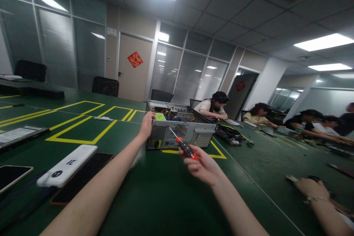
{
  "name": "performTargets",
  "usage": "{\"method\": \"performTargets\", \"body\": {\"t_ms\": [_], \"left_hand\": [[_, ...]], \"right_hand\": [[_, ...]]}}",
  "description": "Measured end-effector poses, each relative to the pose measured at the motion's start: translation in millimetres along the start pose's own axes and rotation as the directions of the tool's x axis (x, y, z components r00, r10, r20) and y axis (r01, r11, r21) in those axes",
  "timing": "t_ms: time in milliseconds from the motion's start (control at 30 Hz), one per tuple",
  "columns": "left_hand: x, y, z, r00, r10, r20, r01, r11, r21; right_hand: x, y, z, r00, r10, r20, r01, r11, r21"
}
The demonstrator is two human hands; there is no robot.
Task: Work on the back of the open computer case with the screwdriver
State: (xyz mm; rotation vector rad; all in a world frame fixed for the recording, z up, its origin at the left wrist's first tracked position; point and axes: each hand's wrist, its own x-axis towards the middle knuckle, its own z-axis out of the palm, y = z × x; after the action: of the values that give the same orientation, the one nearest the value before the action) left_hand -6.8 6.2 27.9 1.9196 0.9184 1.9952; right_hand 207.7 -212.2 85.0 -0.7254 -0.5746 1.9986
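Observation:
An opened desktop computer case (188, 132) lies on its side on the green table, its metal back panel facing me. At its left edge, near a yellow-green label (159, 117), my left hand (147, 124) grips the case; some of the fingertips are hidden. My right hand (200, 162) is closed around the red-and-black handle of a screwdriver (187, 149). The thin shaft points up and left to the back panel, its tip at or very near the metal. Cables and a board show inside the case.
To the left lie a white device marked 21 (69, 166), a dark phone (85, 177), another phone (13, 177) and a hard drive (22, 135). A black tool bag (231, 134) sits right of the case. Another person's hand (312, 188) rests at lower right; several people sit beyond.

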Motion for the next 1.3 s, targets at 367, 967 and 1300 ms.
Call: {"method": "performTargets", "body": {"t_ms": [367,967,1300], "left_hand": [[-1,8,-1.8,1.000,0.019,0.012,-0.019,1.000,-0.007],[-1,1,0.7,0.999,0.033,-0.012,-0.033,0.999,0.004],[-1,3,-0.6,0.999,0.040,-0.001,-0.040,0.999,0.008]], "right_hand": [[11,13,-7,0.996,0.087,0.012,-0.086,0.994,-0.068],[11,21,2,0.993,0.115,-0.029,-0.113,0.992,0.061],[12,22,1,0.987,0.149,-0.061,-0.150,0.988,-0.019]]}}
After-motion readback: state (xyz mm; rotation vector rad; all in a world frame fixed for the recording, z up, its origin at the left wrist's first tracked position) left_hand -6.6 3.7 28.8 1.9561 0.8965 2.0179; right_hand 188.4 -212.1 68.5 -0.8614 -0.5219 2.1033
